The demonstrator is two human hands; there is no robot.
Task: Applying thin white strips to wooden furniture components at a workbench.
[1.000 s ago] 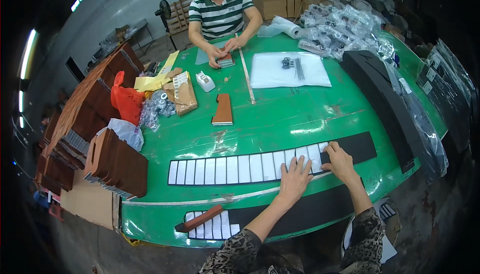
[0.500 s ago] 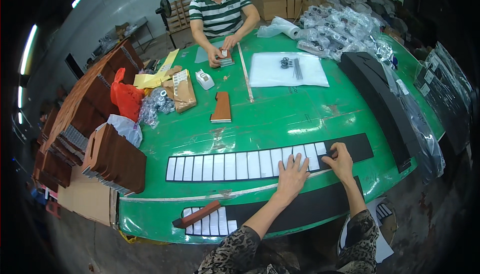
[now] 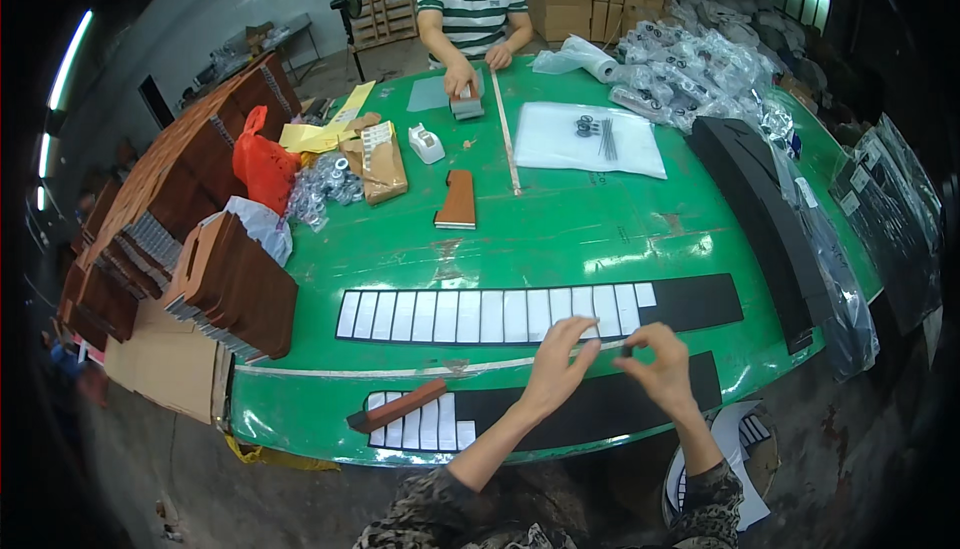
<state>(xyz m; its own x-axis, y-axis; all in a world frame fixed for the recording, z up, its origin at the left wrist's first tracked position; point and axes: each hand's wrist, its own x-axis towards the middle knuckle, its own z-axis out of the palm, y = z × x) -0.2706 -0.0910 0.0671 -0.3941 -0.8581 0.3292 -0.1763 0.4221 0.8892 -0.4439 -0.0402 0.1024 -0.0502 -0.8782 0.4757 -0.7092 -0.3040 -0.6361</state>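
Observation:
A long black strip (image 3: 695, 301) lies across the near part of the green table, with a row of white rectangular labels (image 3: 480, 317) along most of it. My left hand (image 3: 560, 364) hovers over its near edge, fingers curved and thumb apart from them, nothing visible between them. To its right, my right hand (image 3: 660, 369) is raised, pinching a small dark piece (image 3: 627, 351) between thumb and fingertips. Nearer me lies a second black strip (image 3: 590, 414), partly behind my forearms, with several white labels at its left end. A reddish-brown bar (image 3: 400, 406) rests slantwise over those labels.
Opposite me, a person in a striped shirt (image 3: 470, 4) handles a small block (image 3: 466, 104). Stacked brown pieces (image 3: 235, 289) stand at the left. A tape dispenser (image 3: 426, 144), a brown wooden piece (image 3: 457, 201), white sheets (image 3: 590, 139) and stacked black strips (image 3: 760, 219) lie farther off.
Both my hands have lifted off the labelled strip and drawn back toward me. My right hand now holds up a small dark piece. The person opposite has shifted a hand on the block.

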